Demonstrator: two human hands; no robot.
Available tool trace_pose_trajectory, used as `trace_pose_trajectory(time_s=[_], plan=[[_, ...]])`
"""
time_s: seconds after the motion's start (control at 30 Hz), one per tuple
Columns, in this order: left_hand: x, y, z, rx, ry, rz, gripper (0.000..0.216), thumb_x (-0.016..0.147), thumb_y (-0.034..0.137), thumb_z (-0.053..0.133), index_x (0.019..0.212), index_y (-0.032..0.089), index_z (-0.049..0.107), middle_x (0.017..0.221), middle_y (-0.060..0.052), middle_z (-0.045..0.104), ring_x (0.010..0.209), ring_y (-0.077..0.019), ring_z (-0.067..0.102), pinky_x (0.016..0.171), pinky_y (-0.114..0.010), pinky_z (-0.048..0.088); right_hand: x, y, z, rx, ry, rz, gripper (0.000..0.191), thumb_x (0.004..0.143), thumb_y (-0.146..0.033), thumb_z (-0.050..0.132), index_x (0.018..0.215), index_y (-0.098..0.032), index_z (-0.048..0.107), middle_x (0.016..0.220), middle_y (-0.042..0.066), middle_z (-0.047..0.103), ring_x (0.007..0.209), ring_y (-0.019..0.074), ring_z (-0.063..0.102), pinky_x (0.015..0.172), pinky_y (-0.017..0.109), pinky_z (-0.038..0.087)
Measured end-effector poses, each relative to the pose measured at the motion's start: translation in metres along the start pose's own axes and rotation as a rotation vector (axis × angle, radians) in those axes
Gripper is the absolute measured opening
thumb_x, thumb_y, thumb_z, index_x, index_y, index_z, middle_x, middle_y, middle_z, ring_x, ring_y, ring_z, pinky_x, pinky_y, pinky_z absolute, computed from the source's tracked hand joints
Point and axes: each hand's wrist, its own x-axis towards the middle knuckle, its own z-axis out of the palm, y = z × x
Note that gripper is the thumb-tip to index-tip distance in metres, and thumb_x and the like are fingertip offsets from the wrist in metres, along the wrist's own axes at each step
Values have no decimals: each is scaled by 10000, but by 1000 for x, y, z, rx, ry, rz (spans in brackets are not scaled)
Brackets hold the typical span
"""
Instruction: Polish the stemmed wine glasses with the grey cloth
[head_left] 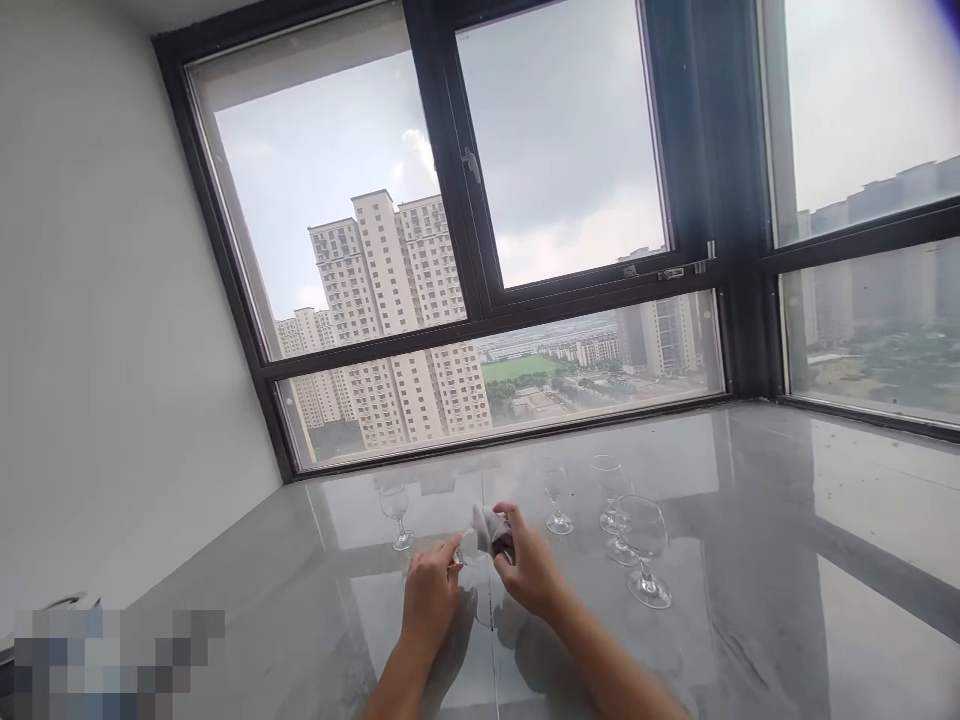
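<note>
My left hand [432, 588] is closed on the foot end of a clear wine glass [472, 546], which lies sideways between my two hands. A greyish-white cloth [489, 528] is bunched in my right hand [529, 562], its fingers curled around it at the bowl end of that glass. The cloth and fingers hide much of the bowl. Away to the left, one stemmed glass [394, 512] stands upright on the glossy grey surface [360, 640]. On the right stand more upright glasses, among them a small one [556, 498] and a larger, nearer one [646, 550].
Behind the glasses, dark-framed windows [495, 430] rise from the surface's back edge, with tall buildings outside. A plain wall [112, 300] borders the left side. At the lower left, a pixelated patch hides part of the view. Reflections make the glass outlines hard to separate.
</note>
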Motion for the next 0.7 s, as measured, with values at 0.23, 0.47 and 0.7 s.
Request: trace_pose_trajectory(time_s=[0.23,0.47,0.7], plan=[[-2,10,-2,36,40,86,501,834,80,419,1232,267,659,871,-35,672,853,-218,603,944,-435,397,-2,-7,2,-184,64,-74,419,840,-247,535,1255,-252,474,1113,89,665,879,225,658,734,310,455],[-4,25,-3,-38,28,341,482,791,31,462,1120,286,706,827,-15,665,851,-191,617,952,-390,406,10,5,-2,409,20,318,389,681,-259,649,1055,-249,544,835,5,650,769,199,621,714,308,458],[0,12,2,-251,109,14,389,930,246,431,1263,209,629,979,-58,711,827,-196,634,789,-315,477,9,2,-4,633,-73,512,437,639,-345,706,1014,-208,528,760,6,656,651,179,609,604,300,469]])
